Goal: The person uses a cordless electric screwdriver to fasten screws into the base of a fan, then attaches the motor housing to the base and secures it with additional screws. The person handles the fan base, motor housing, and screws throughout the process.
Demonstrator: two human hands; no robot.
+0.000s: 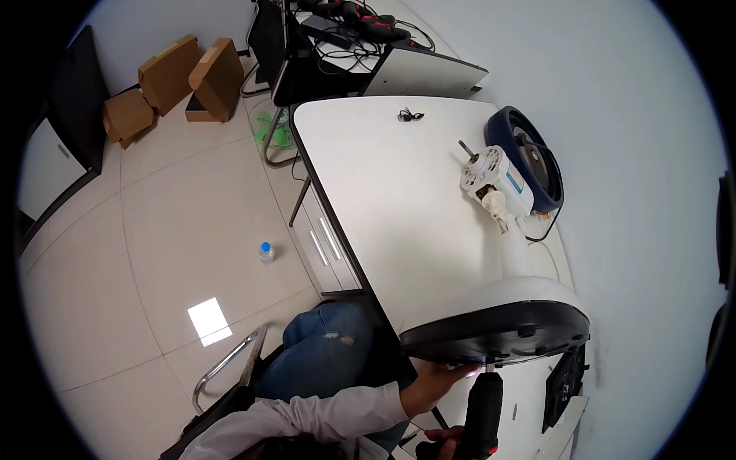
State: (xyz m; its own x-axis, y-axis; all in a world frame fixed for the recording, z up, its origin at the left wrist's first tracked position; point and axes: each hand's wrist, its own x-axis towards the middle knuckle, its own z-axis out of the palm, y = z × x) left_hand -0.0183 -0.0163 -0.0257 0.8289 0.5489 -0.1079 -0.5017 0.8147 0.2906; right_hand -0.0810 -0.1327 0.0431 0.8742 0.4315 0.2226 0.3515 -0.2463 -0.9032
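Note:
A white fan [512,253] without blades lies on its side on the white table, its motor head [494,172] and bare shaft pointing away. Its base faces me, showing the black underside [498,331]. At the lower edge of that underside, my left hand [431,389] is against the base; its fingertips are partly hidden. A black power screwdriver [484,410] is in my right hand [448,438], which is closed around it and partly cut off by the frame edge. The bit points up into the underside, close to my left fingers.
A dark blue round housing [502,126] with a cable sits beside the motor head against the wall. A small black cable [410,116] lies at the table's far end. Black equipment [565,387] is at lower right. Cardboard boxes [170,75] and a bottle [266,253] stand on the floor.

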